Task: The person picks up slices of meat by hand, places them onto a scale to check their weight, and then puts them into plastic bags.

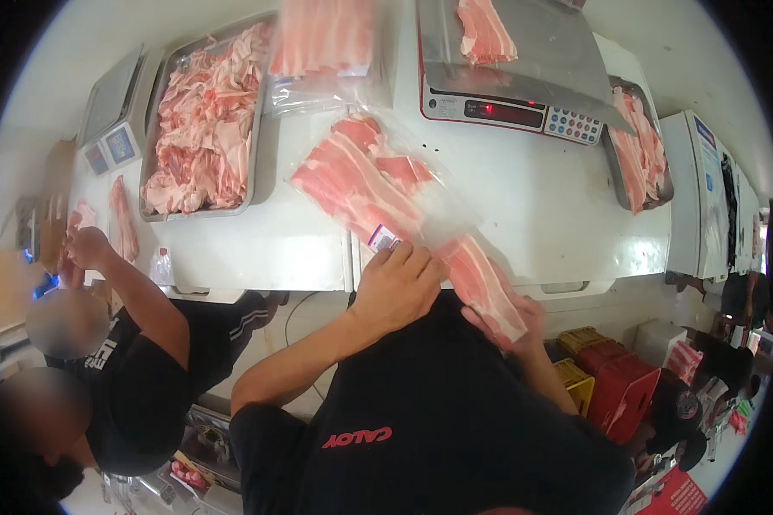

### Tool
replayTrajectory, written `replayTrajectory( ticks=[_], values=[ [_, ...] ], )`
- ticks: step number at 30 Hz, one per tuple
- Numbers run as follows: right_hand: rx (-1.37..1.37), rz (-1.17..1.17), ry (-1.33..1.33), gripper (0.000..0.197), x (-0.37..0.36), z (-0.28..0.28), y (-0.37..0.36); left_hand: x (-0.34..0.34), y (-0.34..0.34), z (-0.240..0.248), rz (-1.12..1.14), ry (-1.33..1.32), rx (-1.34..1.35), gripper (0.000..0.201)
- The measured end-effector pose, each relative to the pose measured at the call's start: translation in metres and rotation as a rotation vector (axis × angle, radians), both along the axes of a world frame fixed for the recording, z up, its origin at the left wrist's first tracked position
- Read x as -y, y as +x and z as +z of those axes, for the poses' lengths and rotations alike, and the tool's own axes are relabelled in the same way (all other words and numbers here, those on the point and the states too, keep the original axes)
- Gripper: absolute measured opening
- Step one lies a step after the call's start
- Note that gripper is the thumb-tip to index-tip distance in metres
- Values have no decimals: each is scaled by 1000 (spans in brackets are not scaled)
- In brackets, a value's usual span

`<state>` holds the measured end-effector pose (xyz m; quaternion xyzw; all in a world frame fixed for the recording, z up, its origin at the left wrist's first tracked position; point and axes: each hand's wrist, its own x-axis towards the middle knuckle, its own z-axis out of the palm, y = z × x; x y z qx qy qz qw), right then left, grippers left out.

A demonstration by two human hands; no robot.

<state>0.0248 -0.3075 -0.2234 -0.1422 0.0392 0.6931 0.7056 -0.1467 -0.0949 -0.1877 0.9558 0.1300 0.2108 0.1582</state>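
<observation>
Holding sliced meat [483, 287] over the front edge of the bench [550, 223], the right hand [531, 319] curls round it; the left hand [397, 287], fingers bunched, grips a clear bag [441, 204].

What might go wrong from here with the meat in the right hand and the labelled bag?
The long pink-and-white slab of raw meat in the right hand extends past the white tabletop's front edge, so it might slip off or brush the black cloth shirt. The small rectangular white-and-purple label sits right by the left hand's fingertips, so it may get creased or smeared.
</observation>
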Motion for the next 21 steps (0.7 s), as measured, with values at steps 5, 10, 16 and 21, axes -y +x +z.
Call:
replayTrajectory(
  ticks=[5, 10, 16, 21],
  values=[
    [328, -23, -66, 67, -114, -25, -20, -6, -5, -2, -74, 6, 50, 23],
    [135, -86, -139, 56, -219, -27, -31, -9, -8, -1, -35, -1, 106, 28],
    [668, -148, 222, 61, -172, 0, -34, -30, -24, 1, 185, -145, 181, 39],
    [262, -60, -31, 61, -126, -35, -31, -17, -3, -8, 134, 44, -20, 33]
  ],
)
